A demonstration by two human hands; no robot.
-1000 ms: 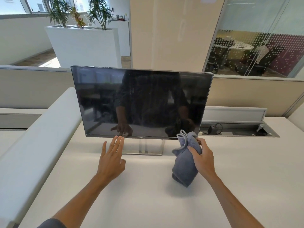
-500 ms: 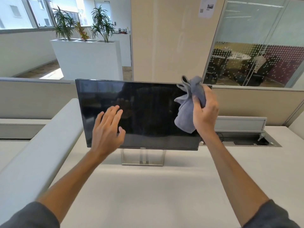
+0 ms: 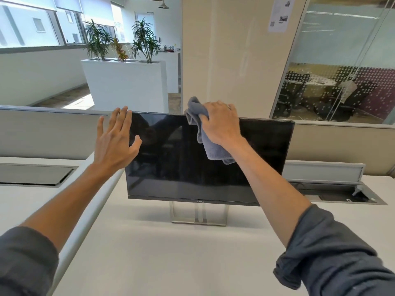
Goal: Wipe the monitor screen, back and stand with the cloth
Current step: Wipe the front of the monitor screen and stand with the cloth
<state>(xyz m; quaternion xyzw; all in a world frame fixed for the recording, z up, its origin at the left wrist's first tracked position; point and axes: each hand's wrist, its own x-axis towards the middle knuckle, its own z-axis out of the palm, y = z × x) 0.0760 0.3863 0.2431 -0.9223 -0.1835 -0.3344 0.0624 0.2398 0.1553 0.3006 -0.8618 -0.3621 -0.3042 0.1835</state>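
A black monitor (image 3: 181,167) with a dark screen stands on a silver stand (image 3: 198,214) in the middle of the white desk. My right hand (image 3: 220,122) grips a grey-blue cloth (image 3: 213,148) at the top edge of the screen, right of centre; the cloth hangs down over the glass. My left hand (image 3: 116,139) is open with fingers spread, at the monitor's upper left corner, fingertips near the top edge. The monitor's back is hidden.
The white desk (image 3: 160,253) spreads in front of the stand. A rounded white divider (image 3: 85,210) runs along the left. An open cable tray (image 3: 342,195) lies behind the monitor at right. A low beige partition (image 3: 42,129) backs the desk.
Both hands rose from the desk to the monitor's top. The right hand carried the cloth from the lower right, up past the right corner, then left along the top edge.
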